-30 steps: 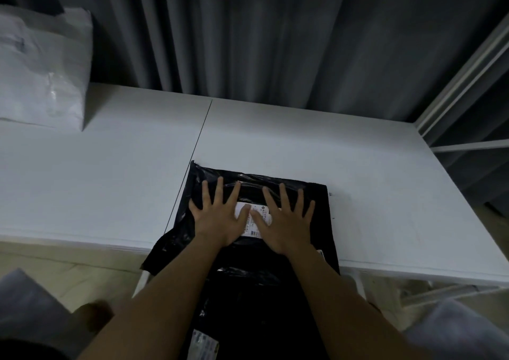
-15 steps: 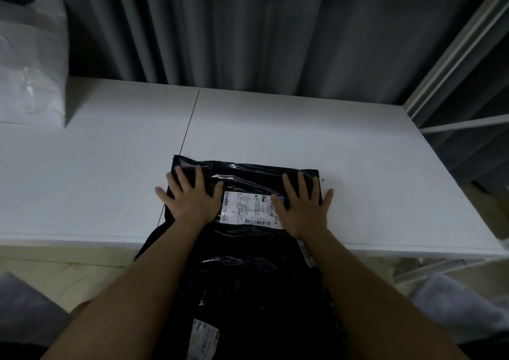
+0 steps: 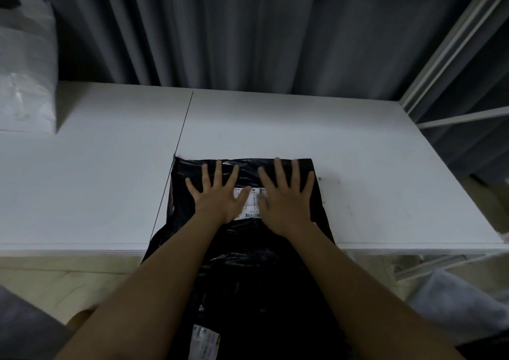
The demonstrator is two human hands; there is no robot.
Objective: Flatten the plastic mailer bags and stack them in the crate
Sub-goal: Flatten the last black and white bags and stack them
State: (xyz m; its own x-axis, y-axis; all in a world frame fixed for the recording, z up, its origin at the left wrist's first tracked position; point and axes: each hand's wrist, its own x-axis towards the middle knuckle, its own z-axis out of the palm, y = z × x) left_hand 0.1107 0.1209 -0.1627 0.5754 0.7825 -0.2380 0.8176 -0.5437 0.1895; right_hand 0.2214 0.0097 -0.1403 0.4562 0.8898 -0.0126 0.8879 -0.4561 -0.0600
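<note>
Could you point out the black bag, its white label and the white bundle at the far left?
black bag (image 3: 278,263), head view, its crinkled middle.
white label (image 3: 254,201), head view, strip between the hands.
white bundle (image 3: 26,78), head view, its front face.

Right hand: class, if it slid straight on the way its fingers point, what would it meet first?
The right hand would leave the black mailer bag's far edge, cross bare white table, then probably meet the grey curtain; depth is unclear.

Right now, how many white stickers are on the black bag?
2: one label between the hands on the table, one label low on the hanging part. Others may be hidden.
</note>
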